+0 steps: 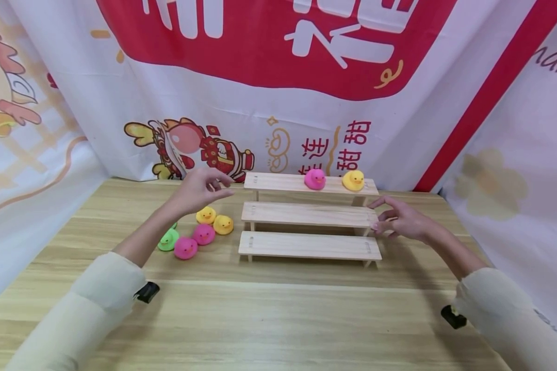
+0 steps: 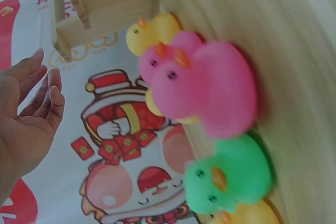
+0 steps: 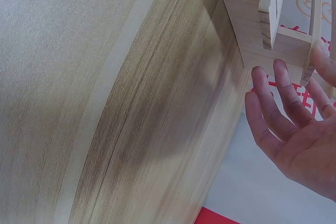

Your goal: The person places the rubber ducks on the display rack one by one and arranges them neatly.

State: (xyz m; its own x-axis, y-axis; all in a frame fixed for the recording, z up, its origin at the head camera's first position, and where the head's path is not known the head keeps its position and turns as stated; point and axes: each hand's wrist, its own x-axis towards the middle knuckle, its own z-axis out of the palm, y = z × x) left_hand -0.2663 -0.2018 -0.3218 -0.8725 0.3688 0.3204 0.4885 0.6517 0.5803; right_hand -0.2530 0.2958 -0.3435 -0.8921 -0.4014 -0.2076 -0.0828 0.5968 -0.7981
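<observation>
Nudging the three-tier wooden stand (image 1: 297, 211) with the loosely spread right hand (image 1: 400, 220) could topple its pink duck (image 1: 315, 179); the empty left hand (image 1: 198, 190) holds fingers apart.

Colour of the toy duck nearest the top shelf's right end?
That toy duck is yellow; the head view shows it best.

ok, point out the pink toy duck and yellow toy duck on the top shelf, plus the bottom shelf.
Pink toy duck (image 1: 314, 180): head view, middle of body.
Yellow toy duck (image 1: 351, 182): head view, middle of body.
Bottom shelf (image 1: 310, 243): head view, middle of top face.
</observation>
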